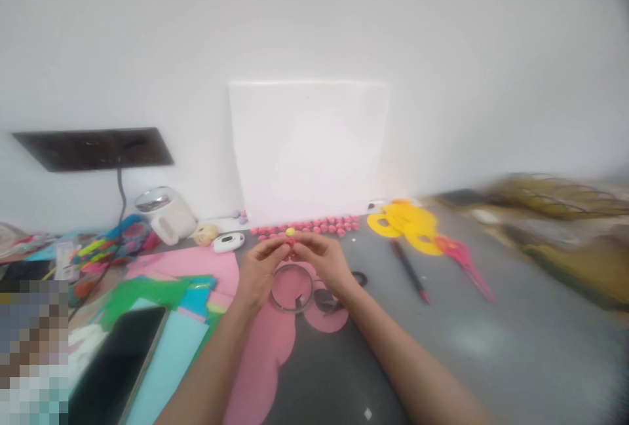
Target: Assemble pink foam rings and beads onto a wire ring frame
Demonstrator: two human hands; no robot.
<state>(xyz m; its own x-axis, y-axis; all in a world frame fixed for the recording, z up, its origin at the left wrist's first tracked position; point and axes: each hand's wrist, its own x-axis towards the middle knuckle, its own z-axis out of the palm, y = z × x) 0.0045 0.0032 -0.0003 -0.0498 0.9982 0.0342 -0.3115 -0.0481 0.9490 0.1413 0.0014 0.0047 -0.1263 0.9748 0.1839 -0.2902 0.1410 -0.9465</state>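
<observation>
I see both hands together mid-bench: left hand (259,268) and right hand (322,260) pinch a small yellow piece (290,232) w/ a pink bit under it, above a metal ring (291,287) on pink paper (265,340). Pink beads (314,224) line the back edge; yellow cutouts (407,223) and a pen (409,270) lie toward the right edge.
</observation>
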